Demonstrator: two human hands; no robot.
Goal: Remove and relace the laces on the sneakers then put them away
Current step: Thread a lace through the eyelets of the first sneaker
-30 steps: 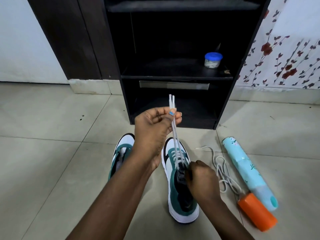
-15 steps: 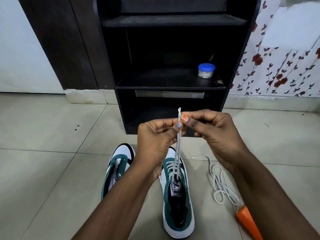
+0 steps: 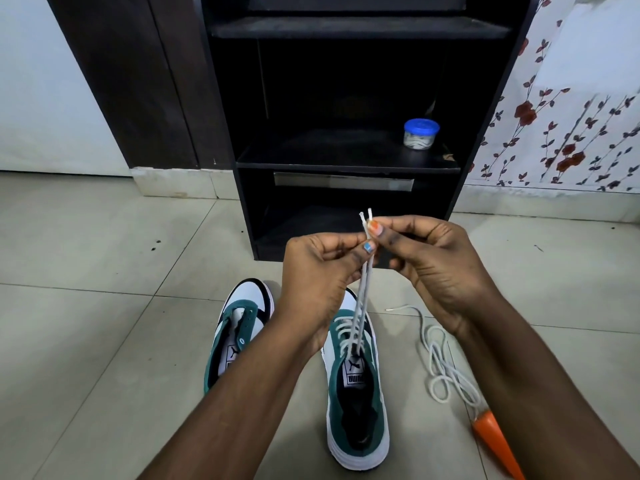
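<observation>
Presently: white lace, soft, light, limp cord with stiff tips, rising from the laced sneaker before the black shelf unit; left hand and right hand pinch its paired ends—best held near the tips.

Single head-worn view, wide-angle, looking forward and down from above seated person's forearms. Close on both hands at frame centre. Tiled floor fills lower half; dark shelf unit straight ahead at top. Edges bowed by lens. No second view.
</observation>
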